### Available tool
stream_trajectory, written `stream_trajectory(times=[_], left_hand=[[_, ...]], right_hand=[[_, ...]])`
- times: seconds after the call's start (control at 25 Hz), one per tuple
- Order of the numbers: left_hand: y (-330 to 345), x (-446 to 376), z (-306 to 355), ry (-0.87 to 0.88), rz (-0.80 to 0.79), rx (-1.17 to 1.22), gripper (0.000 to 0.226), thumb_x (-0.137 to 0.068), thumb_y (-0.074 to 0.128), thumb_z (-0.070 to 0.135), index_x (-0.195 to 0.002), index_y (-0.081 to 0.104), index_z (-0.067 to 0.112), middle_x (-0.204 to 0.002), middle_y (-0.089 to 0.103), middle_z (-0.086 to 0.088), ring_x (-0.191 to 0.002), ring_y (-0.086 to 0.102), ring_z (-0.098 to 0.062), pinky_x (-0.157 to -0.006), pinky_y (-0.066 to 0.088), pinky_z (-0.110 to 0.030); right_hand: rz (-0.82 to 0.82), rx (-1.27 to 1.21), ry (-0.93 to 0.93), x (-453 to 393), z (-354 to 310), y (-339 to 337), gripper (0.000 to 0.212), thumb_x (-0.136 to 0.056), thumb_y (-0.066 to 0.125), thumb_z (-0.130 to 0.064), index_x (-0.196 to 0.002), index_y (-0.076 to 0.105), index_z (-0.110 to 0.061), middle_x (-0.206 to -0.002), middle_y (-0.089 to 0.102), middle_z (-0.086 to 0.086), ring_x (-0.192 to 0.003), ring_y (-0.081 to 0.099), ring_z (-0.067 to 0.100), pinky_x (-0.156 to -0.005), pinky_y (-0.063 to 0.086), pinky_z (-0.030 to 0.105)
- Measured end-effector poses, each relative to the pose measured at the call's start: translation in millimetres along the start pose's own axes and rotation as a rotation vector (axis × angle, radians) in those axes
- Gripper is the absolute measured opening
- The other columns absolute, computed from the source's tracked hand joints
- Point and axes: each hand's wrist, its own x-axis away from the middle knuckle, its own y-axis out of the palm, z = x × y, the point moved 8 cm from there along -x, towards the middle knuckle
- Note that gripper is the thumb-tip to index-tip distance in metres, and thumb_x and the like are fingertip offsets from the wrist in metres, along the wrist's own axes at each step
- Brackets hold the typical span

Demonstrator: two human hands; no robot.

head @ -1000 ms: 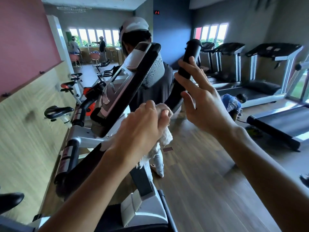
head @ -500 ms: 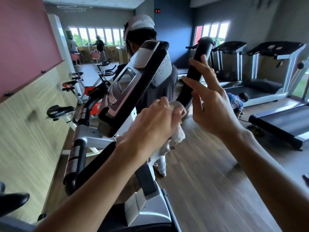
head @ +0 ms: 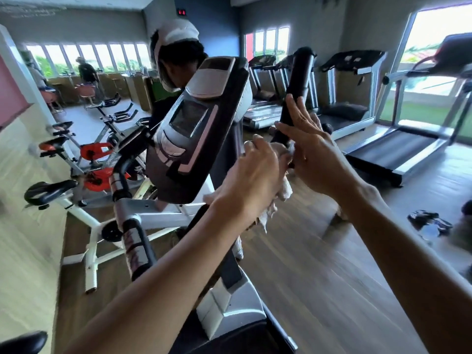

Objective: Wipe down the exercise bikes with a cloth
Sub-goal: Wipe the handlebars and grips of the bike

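Cloth work on the black padded handlebar grip (head: 296,98)

Left hand (head: 252,177) bunches the soft, limp white cloth (head: 283,192) — right hand (head: 314,152), fingers straight, steadies the stiff grip just above.

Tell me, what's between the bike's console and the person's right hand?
In the head view, the left hand gripping a white cloth sits between console and right hand.

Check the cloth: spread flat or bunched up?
Bunched. The left hand grips the white cloth in a wad against the black handlebar; loose ends hang below.
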Motion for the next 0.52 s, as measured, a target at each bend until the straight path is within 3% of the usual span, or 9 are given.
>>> stream_trajectory(times=[0.12,0.24,0.32,0.4,0.52], left_hand=[[0.3,-4.3,-4.2,0.015,-0.03,0.12,0.057,-0.107,0.036,0.051,-0.135,0.048,0.003,-0.12,0.058,-0.015,-0.108,0.065,-0.034,-0.072,0.043,-0.033],[7.8,18.4,-16.9,-0.087,-0.185,0.052,0.054,-0.107,0.039,0.045,-0.136,0.037,0.0,-0.122,0.06,-0.017,-0.107,0.065,-0.038,-0.071,0.037,-0.036],[4.3,25.4,-18.6,-0.093,-0.198,0.053,0.049,-0.108,0.041,0.041,-0.134,0.037,0.0,-0.109,0.062,-0.012,-0.093,0.065,-0.033,-0.07,0.037,-0.035],[-6.6,24.1,-18.1,-0.055,-0.102,0.21,0.032,-0.108,0.044,0.039,-0.119,0.046,0.009,-0.088,0.06,0.0,-0.071,0.063,-0.021,-0.064,0.046,-0.037],[-37.4,27.1,-17.4,0.083,0.154,0.37,0.017,-0.107,0.046,0.034,-0.108,0.05,0.017,-0.088,0.064,0.002,-0.069,0.069,-0.016,-0.059,0.057,-0.035]], right_hand=[[-0.068,0.003,0.076,-2.6,1.9,-4.4,0.066,-0.086,0.049,0.019,-0.145,0.052,-0.01,-0.168,0.011,0.008,-0.154,0.0,0.015,-0.127,0.003,0.043],[-0.08,-0.011,0.106,-2.5,-0.2,-7.6,0.075,-0.082,0.044,0.022,-0.146,0.052,-0.015,-0.168,0.01,0.003,-0.154,-0.001,0.012,-0.128,0.003,0.047],[-0.091,0.001,0.111,-0.8,-0.6,-6.1,0.075,-0.082,0.046,0.021,-0.147,0.051,-0.016,-0.168,0.007,-0.001,-0.153,-0.004,0.008,-0.128,0.004,0.048],[-0.127,0.017,0.115,-1.1,-0.5,-3.3,0.076,-0.083,0.049,0.019,-0.148,0.05,-0.019,-0.167,0.003,-0.008,-0.15,-0.008,0.002,-0.127,0.001,0.044],[-0.16,0.015,0.145,-2.2,-1.3,-0.6,0.076,-0.084,0.052,0.015,-0.15,0.048,-0.024,-0.166,-0.001,-0.013,-0.152,-0.009,0.003,-0.122,-0.006,0.036]])
